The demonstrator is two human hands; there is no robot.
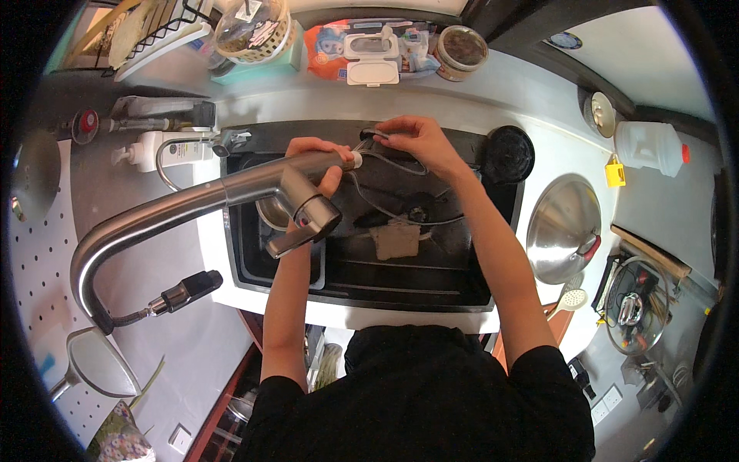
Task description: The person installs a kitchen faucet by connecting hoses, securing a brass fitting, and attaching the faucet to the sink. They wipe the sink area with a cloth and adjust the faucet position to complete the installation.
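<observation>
My left hand (309, 146) is wrapped around the base end of a brushed-metal kitchen faucet (202, 197), which lies tilted across the sink. Its single lever (300, 237) faces me, and the pull-out spray head (193, 290) dangles from the spout on a short hose. Thin grey hoses (369, 202) come out of the base and loop over the black sink (404, 289). With its fingertips, my right hand (424, 144) pinches a grey hose beside a small dark ring (368, 134) at the sink's back ledge. A beige cloth (395, 239) lies in the basin.
A small curved tap (167, 164) and a white pump bottle (185, 151) stand left of the sink. A round black lid (508, 155) sits at the back right corner, near a metal wok lid (564, 228). Wet wipes (323, 52) and a jar (462, 53) line the ledge.
</observation>
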